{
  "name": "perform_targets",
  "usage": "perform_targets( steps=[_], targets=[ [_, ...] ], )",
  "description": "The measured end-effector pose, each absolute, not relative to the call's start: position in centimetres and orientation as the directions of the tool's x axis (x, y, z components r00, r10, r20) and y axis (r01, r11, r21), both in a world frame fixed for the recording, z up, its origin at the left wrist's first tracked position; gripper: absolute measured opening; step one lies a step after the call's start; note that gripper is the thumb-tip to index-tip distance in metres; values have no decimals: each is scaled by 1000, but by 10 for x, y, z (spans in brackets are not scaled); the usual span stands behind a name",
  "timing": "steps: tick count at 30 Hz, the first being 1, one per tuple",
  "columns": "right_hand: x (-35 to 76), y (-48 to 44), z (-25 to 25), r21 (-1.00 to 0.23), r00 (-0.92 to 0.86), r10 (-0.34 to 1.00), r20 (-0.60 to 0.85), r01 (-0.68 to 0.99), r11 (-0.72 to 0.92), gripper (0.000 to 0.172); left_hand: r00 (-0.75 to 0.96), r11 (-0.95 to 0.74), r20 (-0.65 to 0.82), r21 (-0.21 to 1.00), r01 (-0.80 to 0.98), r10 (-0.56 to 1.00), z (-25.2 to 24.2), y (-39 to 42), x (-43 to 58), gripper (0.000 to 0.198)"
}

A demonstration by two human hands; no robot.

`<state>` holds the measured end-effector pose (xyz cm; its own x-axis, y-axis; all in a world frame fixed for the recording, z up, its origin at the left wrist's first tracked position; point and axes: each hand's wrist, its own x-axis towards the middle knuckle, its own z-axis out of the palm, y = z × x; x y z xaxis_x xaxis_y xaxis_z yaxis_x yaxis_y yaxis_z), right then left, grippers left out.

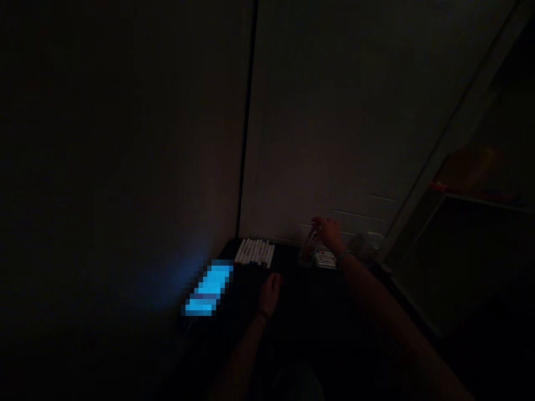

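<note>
The scene is very dark. My right hand (329, 234) reaches over a clear container (308, 254), its fingertips pinched at the container's top. A thin thing seems to be between those fingers, too dim to name. Beside the container, under my right wrist, lies a small white pack or tray (326, 258) with a patterned top. My left hand (271, 292) is low over the dark tabletop (309, 301), its fingers curled together; whatever they may hold is hidden. Just beyond it lies a row of several white markers (254, 252), side by side, with dark or coloured lower ends.
A brightly lit blue screen (209, 288), pixelated, is at the table's left edge. Another clear container (370, 245) stands right of my right wrist. A pale wall (317, 111) rises behind the table. At far right, a blurred orange thing (468, 167) sits above a pale-edged frame (480, 200).
</note>
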<state>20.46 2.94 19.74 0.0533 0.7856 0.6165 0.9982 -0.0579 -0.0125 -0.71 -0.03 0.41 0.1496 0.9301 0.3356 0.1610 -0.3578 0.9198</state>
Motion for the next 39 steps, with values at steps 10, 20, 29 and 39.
perform_targets(
  steps=[10,20,29,39],
  targets=[
    [195,35,166,61,72,865,497,991,-118,30,198,-377,340,904,202,919,11,-6,-8,33],
    [224,19,174,40,61,814,578,994,-103,31,232,-414,365,883,222,902,8,-4,-8,32],
    [219,10,172,122,5,860,511,990,-78,37,245,-392,338,892,224,909,9,-5,-8,31],
    [223,6,174,182,6,865,501,977,-113,35,248,-407,348,879,249,904,6,-3,-8,32]
  ],
)
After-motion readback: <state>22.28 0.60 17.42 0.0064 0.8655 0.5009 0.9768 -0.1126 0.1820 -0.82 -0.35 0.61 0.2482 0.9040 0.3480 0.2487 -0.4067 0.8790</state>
